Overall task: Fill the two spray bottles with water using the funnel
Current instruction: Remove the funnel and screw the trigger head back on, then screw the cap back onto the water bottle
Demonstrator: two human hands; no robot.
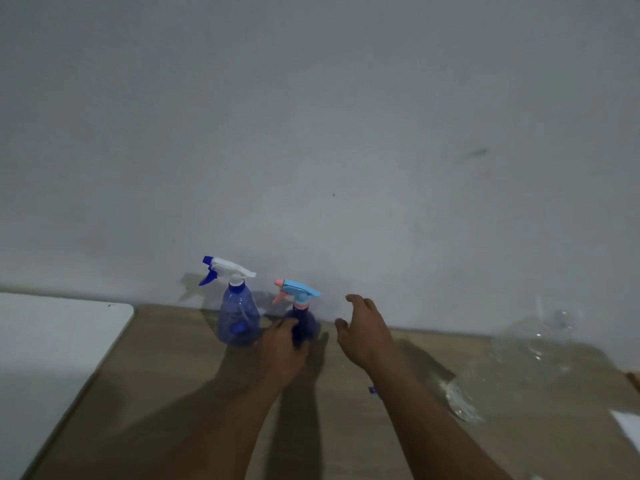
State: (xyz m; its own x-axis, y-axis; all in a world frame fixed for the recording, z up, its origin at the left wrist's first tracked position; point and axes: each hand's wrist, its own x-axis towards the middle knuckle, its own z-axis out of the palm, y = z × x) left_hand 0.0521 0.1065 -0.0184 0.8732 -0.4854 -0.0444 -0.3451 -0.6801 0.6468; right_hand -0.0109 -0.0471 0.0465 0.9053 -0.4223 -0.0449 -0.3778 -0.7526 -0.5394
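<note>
Two spray bottles stand upright at the back of a wooden table (173, 393), against a grey wall. The larger blue bottle (238, 317) has a white and blue trigger head. The smaller dark blue bottle (304, 323) has a light blue and pink trigger head. My left hand (282, 355) is wrapped around the lower body of the smaller bottle. To the right of that bottle my right hand (363, 332) hovers with fingers apart, holding nothing. A clear plastic water bottle (512, 368) lies blurred on the table at the right. No funnel is visible.
A white surface (52, 358) adjoins the table on the left. At the far right edge lie a white sheet (628, 427) and a small brown object (635, 379). A small blue item (372, 389) peeks out beside my right forearm.
</note>
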